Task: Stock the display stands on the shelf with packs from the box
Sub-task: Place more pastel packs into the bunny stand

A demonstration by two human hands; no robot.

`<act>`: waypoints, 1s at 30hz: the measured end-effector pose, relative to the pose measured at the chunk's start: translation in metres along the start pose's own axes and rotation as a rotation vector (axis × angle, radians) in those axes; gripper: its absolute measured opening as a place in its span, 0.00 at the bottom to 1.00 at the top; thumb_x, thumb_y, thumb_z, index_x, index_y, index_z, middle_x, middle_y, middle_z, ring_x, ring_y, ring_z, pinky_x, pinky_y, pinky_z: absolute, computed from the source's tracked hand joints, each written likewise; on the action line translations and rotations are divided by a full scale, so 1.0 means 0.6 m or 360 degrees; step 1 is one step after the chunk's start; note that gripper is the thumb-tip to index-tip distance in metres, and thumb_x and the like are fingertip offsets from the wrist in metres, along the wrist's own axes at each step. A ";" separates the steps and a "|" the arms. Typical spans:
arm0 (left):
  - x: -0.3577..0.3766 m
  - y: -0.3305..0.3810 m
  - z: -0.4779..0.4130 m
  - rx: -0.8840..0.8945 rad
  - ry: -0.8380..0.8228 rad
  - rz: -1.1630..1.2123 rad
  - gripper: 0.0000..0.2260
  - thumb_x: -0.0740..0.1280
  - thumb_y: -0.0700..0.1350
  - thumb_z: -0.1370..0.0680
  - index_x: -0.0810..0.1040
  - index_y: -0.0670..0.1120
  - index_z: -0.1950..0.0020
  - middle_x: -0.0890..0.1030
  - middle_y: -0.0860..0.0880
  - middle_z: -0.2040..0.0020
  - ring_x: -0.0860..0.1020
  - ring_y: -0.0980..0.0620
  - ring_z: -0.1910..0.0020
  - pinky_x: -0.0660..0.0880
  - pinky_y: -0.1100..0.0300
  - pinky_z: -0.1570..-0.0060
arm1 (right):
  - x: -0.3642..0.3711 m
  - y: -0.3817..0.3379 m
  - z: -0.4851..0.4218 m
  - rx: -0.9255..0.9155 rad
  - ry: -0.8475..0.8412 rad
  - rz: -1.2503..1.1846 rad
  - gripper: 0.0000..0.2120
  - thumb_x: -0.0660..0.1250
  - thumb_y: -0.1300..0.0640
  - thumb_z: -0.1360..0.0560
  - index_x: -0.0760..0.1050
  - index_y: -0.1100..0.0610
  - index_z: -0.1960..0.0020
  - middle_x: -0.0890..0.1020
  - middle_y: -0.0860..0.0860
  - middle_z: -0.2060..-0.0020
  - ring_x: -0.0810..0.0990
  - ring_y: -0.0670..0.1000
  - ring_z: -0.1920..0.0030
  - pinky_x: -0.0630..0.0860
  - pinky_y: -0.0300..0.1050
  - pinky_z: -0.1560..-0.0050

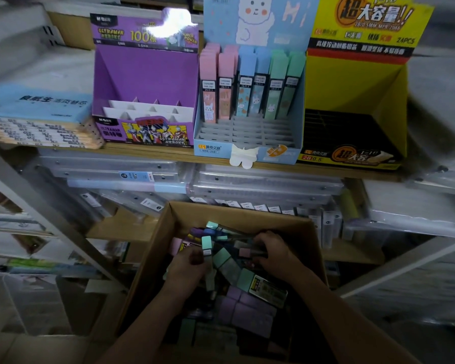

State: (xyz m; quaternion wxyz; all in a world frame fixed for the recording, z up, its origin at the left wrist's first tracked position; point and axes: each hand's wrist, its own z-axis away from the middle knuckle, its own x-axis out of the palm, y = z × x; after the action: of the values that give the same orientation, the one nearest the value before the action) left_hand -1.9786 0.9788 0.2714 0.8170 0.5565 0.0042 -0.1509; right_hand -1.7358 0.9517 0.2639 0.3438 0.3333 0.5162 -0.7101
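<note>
Packs [250,311] lie jumbled in the cardboard box [154,248], so the left hand [191,262] grips gathered green packs [207,244] while the right hand [275,252] pinches a pink pack [245,253].

- An open brown cardboard box [153,258] sits below the wooden shelf [147,151], heaped with jumbled slim pastel packs [247,311].
- My left hand [189,261] holds a mint-topped pack [206,244] upright; my right hand [273,250] grips a pink-topped pack [244,253].
- A light blue cardboard stand [247,151] on the shelf has upright packs in its rear rows. A purple cardboard stand [145,72] and a yellow cardboard stand [352,82] flank it.

Head view, looking down (close), over box [155,249]
</note>
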 end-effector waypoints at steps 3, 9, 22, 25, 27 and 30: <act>0.001 -0.002 0.001 0.0021 -0.0022 0.0005 0.11 0.71 0.25 0.28 0.83 0.37 0.50 0.86 0.44 0.60 0.82 0.48 0.61 0.79 0.60 0.63 | 0.001 -0.001 0.001 0.0113 -0.0050 -0.0066 0.20 0.76 0.56 0.30 0.77 0.55 0.39 0.77 0.52 0.43 0.76 0.52 0.43 0.72 0.40 0.44; 0.000 0.006 0.012 0.0050 -0.0011 0.0069 0.11 0.69 0.26 0.27 0.82 0.34 0.47 0.85 0.36 0.51 0.83 0.42 0.52 0.79 0.49 0.51 | 0.005 -0.003 0.009 0.0198 0.0106 -0.0386 0.08 0.77 0.57 0.31 0.79 0.55 0.55 0.83 0.50 0.59 0.81 0.50 0.56 0.75 0.40 0.59; 0.027 0.067 0.052 0.0208 -0.0021 0.0579 0.06 0.70 0.34 0.22 0.83 0.38 0.46 0.86 0.45 0.54 0.82 0.47 0.51 0.79 0.54 0.48 | -0.038 -0.114 0.089 0.0027 0.0079 -0.1591 0.09 0.74 0.53 0.25 0.85 0.49 0.46 0.87 0.52 0.50 0.86 0.52 0.48 0.82 0.44 0.50; 0.032 0.089 0.069 0.0244 -0.0041 0.0651 0.06 0.70 0.36 0.21 0.82 0.38 0.45 0.84 0.37 0.49 0.83 0.42 0.50 0.79 0.47 0.46 | -0.046 -0.147 0.110 0.0084 0.0059 -0.1858 0.08 0.74 0.57 0.25 0.86 0.50 0.47 0.87 0.54 0.50 0.86 0.54 0.49 0.83 0.44 0.53; 0.034 0.100 0.079 0.0256 -0.0059 0.0694 0.06 0.70 0.37 0.20 0.82 0.39 0.44 0.84 0.36 0.48 0.83 0.40 0.48 0.79 0.44 0.45 | -0.052 -0.165 0.121 0.0142 0.0081 -0.1987 0.08 0.76 0.58 0.27 0.86 0.50 0.49 0.87 0.54 0.51 0.87 0.54 0.50 0.82 0.41 0.56; 0.034 0.114 0.093 0.0303 -0.0080 0.0697 0.06 0.69 0.40 0.19 0.84 0.42 0.44 0.87 0.40 0.49 0.84 0.39 0.47 0.79 0.41 0.42 | -0.064 -0.184 0.134 0.0152 0.0070 -0.2076 0.11 0.78 0.55 0.30 0.86 0.51 0.48 0.87 0.56 0.50 0.86 0.55 0.48 0.82 0.43 0.54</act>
State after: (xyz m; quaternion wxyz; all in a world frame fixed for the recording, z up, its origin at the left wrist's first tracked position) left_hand -1.9511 0.9463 0.3511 0.7740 0.6146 -0.1512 0.0162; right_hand -1.8164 0.9052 0.3711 -0.1834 -0.0188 0.5874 -0.7880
